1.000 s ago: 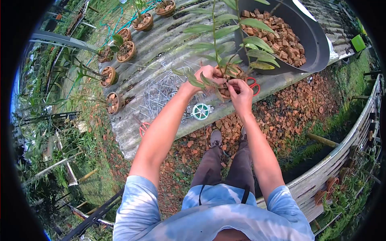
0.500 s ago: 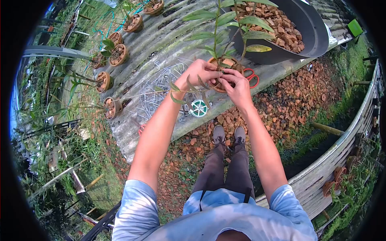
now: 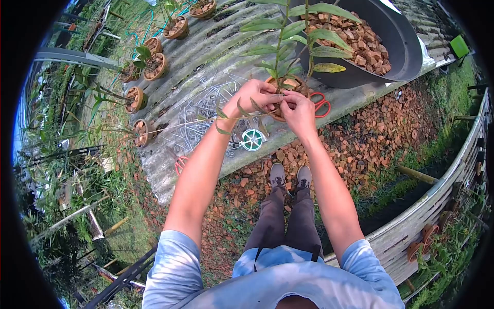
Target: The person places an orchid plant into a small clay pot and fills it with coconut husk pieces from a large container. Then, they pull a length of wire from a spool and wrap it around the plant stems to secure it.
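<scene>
A leafy potted plant (image 3: pixel 280 49) with upright stems grows from a round clay pot (image 3: pixel 276 116) filled with brown chunks. My left hand (image 3: pixel 257 96) is closed at the base of the stems, its fingertips on a stem. Beside it my right hand (image 3: pixel 298 109) pinches at the same spot, fingertips nearly meeting the left ones; anything thin between them is too small to make out. A long leafy cane (image 3: pixel 190 121) stretches leftward across my left wrist. Red-handled scissors (image 3: pixel 321 105) lie right of the pot. A green-and-white reel of tie (image 3: pixel 252 139) rests below my left hand.
A large black tub (image 3: pixel 403 49) of brown chunks stands at the back right. Bent metal wires (image 3: pixel 193 135) are heaped on the corrugated sheet (image 3: pixel 226 38). Several potted plants line its left side, including one clay pot (image 3: pixel 143 132). Another red-handled tool (image 3: pixel 180 164) lies near the front edge.
My right fingers have drawn in closer and curled more tightly at the stem base. My left hand stays nearly in place. The whole view has shifted slightly.
</scene>
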`<action>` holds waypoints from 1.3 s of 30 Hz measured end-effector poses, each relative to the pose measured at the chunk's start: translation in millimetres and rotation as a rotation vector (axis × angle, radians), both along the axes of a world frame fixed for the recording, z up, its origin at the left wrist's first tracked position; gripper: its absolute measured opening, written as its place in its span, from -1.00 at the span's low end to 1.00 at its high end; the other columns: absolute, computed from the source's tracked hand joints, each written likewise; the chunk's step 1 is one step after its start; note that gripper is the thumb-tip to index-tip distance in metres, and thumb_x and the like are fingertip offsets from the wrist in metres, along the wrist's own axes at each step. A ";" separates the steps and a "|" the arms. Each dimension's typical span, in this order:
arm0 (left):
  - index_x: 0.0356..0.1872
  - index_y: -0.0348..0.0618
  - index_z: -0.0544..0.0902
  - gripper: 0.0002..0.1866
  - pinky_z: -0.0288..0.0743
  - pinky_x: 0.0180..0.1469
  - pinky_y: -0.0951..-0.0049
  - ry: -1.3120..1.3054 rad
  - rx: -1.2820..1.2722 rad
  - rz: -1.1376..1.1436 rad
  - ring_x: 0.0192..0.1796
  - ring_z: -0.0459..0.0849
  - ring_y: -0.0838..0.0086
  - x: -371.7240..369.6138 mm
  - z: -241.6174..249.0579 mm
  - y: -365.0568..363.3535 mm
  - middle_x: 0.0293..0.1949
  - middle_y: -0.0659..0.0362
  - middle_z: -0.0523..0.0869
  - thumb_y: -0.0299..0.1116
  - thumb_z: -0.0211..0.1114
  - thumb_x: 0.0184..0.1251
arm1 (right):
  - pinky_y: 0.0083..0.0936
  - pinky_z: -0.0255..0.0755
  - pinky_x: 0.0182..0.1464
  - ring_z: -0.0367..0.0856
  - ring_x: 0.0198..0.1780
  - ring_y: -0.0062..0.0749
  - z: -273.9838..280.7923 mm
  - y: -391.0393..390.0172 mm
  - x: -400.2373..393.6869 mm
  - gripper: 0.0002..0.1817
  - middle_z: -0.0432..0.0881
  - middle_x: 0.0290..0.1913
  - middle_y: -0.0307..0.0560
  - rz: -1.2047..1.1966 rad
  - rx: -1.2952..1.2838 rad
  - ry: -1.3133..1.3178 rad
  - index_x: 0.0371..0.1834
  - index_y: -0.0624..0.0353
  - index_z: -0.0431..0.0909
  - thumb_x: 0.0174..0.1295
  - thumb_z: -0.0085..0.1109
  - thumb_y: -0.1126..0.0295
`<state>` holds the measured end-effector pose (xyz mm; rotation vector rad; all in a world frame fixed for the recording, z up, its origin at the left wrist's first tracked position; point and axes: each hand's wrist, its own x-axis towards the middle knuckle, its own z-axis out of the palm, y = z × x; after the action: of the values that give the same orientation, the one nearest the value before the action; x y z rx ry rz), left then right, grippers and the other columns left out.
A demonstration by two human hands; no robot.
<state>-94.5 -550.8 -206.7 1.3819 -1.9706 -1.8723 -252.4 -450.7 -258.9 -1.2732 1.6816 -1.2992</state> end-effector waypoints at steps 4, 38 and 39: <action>0.00 -0.32 0.78 -0.62 0.66 -0.15 0.45 -0.039 -0.184 -0.013 -0.24 0.77 0.55 -2.1 2.2 6.7 -0.24 0.12 0.84 -0.21 0.48 0.32 | -0.22 0.64 0.00 0.78 -0.09 0.04 0.0 2.1 -0.5 -0.87 0.76 0.00 0.19 0.044 -0.011 -0.005 -0.24 0.42 0.71 0.24 0.29 0.55; 0.04 -0.21 0.76 -0.69 0.65 -0.09 0.32 -0.078 -0.543 0.002 -0.21 0.85 0.34 -14.1 1.1 25.8 -0.25 -0.01 0.85 -0.29 0.43 0.34 | -0.15 0.58 0.02 0.68 -0.01 0.17 -1.1 22.6 7.1 -0.85 0.66 0.02 0.18 0.038 -0.284 0.346 -0.08 0.41 0.61 0.32 0.18 0.64; 0.04 -0.21 0.76 -0.68 0.65 -0.09 0.32 -0.076 -0.546 0.001 -0.21 0.85 0.33 -13.2 -0.4 25.2 -0.25 0.00 0.85 -0.29 0.43 0.35 | -0.15 0.58 0.01 0.68 -0.02 0.17 0.7 22.4 6.8 -0.86 0.66 0.02 0.18 0.048 -0.279 0.346 -0.09 0.41 0.61 0.31 0.18 0.64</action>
<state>-107.7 -525.6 -207.1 1.2886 -2.2731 -1.1517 -245.6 -428.3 -258.2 -1.7761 1.7257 -1.3799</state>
